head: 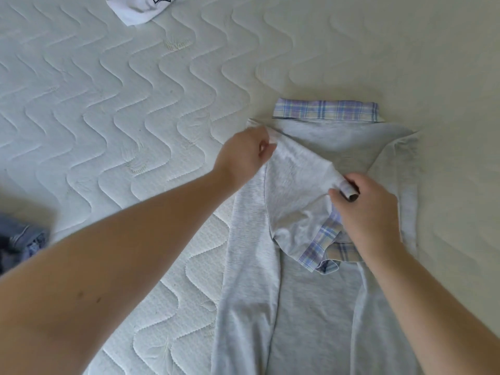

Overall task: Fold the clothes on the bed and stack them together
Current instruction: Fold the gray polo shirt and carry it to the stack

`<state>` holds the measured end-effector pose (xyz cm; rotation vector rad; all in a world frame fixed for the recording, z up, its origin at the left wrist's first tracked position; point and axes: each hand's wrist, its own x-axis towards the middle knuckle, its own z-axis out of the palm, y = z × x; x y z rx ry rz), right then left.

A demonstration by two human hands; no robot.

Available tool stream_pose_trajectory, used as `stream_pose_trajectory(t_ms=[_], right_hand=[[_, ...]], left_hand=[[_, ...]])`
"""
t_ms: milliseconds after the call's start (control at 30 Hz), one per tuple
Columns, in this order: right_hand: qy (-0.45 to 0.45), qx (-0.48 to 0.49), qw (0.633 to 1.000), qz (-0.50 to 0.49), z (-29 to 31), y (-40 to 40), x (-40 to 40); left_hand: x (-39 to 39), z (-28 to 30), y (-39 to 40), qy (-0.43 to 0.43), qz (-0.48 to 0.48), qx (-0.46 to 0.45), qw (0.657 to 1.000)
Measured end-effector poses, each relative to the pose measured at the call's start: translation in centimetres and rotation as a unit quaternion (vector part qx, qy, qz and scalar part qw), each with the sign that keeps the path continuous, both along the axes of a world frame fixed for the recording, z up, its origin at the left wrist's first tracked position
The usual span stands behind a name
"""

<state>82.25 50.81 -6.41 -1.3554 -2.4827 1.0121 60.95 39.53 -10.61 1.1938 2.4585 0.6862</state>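
Observation:
A light grey shirt (305, 307) with a plaid collar (324, 110) lies flat on the white quilted mattress (121, 109), right of centre. Its left sleeve, ending in a plaid cuff (316, 249), is folded inward across the chest. My left hand (243, 155) pinches the shirt's left shoulder corner. My right hand (368, 209) grips the folded sleeve's fabric near the middle of the shirt. The shirt's lower hem runs out of the bottom of the view.
A white garment with a dark print (138, 6) lies at the top edge of the mattress. A blue denim piece (19, 244) shows at the left edge. Bare mattress surrounds the shirt to the left and right.

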Motion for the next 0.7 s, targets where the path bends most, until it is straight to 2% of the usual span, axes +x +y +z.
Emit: stream_pose_trajectory(t_ms=[100,167,200,267,300,333,500,633,700], right_hand=[[0.054,0.072,0.992,0.083,-0.1,-3.0,-0.3],[0.057,0.132,0.976,0.164,-0.6,-5.1,-0.7],[0.036,0.171,0.965,0.196,-1.0,-6.1,-0.8],[-0.012,0.21,0.95,0.232,-1.9,-8.0,-1.0],[-0.025,0.213,0.946,0.242,-2.3,-8.7,-1.1],[-0.034,0.211,0.945,0.247,-2.7,-9.2,-1.3],[-0.039,0.174,0.949,0.261,-2.9,-10.6,-2.9],[-0.035,0.171,0.943,0.282,-2.9,-11.4,-3.3],[-0.068,0.177,0.942,0.278,-2.6,-11.5,-2.3]], left_hand=[[2.0,-1.4,-1.3,-0.08,-0.035,-0.035,0.996],[2.4,-1.5,-1.3,-0.163,0.029,-0.013,0.986],[2.4,-1.2,-1.1,-0.235,0.087,0.006,0.968],[2.1,-0.4,-0.5,-0.391,0.19,0.03,0.9],[2.0,0.0,-0.4,-0.433,0.207,0.024,0.877],[1.9,0.4,-0.2,-0.444,0.204,0.009,0.872],[2.4,1.1,0.1,-0.356,0.137,-0.077,0.921],[2.7,0.7,-0.5,-0.232,0.152,-0.103,0.955],[3.0,0.5,-1.4,-0.21,0.163,-0.092,0.959]])
